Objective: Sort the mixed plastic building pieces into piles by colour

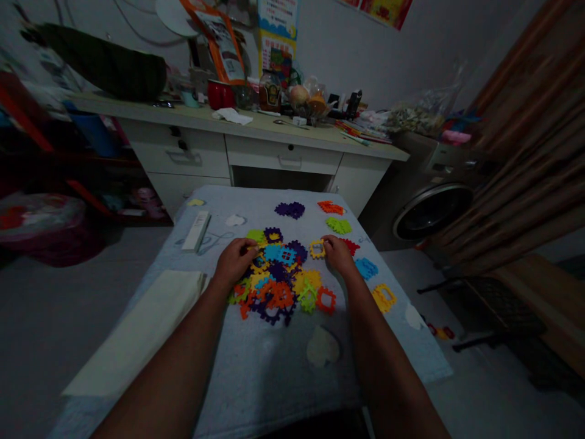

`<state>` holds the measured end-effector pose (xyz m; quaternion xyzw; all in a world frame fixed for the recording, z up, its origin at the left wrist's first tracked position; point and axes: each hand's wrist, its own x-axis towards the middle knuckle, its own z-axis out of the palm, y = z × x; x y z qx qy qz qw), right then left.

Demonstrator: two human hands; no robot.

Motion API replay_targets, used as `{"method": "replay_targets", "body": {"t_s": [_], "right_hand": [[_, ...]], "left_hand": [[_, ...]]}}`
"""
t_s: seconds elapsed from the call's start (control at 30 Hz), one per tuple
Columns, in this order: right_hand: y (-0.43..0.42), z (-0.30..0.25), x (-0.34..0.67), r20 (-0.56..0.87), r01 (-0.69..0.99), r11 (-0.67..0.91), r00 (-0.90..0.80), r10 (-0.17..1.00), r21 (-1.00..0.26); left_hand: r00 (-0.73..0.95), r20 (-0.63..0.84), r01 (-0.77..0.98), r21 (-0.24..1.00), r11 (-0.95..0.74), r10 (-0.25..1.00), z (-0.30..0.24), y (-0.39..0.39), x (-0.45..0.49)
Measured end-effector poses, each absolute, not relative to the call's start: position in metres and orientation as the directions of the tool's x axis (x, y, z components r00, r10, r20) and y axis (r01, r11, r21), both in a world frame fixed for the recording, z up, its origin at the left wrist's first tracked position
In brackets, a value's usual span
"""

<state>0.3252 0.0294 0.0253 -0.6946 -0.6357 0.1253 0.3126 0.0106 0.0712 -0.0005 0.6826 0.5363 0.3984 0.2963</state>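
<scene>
A heap of flat, toothed plastic building pieces (280, 283) in blue, purple, orange, yellow and green lies in the middle of a grey cloth-covered table (274, 366). My left hand (235, 261) rests curled on the heap's left edge, fingers closed on pieces there. My right hand (337, 253) pinches a yellow square frame piece (317, 249) at the heap's upper right. Sorted little stacks lie apart: purple (290, 210), orange (331, 207), green (339, 225), red (351, 246), blue (366, 267), yellow (384, 297).
A folded cream cloth (137, 332) lies at the table's left, a long white box (196, 230) beyond it. A cluttered white desk (237, 131) stands behind, a washing machine (432, 210) and a curtain to the right. Pale patches (322, 346) mark the near cloth.
</scene>
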Motion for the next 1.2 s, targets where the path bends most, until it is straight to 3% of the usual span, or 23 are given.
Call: {"method": "replay_targets", "body": {"t_s": [0.23,0.5,0.87,1.2], "right_hand": [[0.019,0.018,0.323,0.192,0.904,-0.084,0.179,0.965,-0.419],[0.011,0.016,0.312,0.135,0.939,-0.077,0.129,0.982,-0.336],[-0.025,0.069,0.355,0.213,0.885,0.06,0.045,0.976,-0.461],[-0.12,0.079,0.436,0.084,0.836,-0.245,0.325,0.942,-0.49]], "left_hand": [[0.114,0.241,0.51,0.818,-0.265,0.964,-0.004,0.073,0.01],[0.114,0.231,0.499,0.827,-0.257,0.966,-0.004,0.073,0.009],[0.113,0.202,0.486,0.843,-0.232,0.973,-0.005,0.074,0.009],[0.12,0.203,0.511,0.827,-0.236,0.972,-0.005,0.075,0.009]]}}
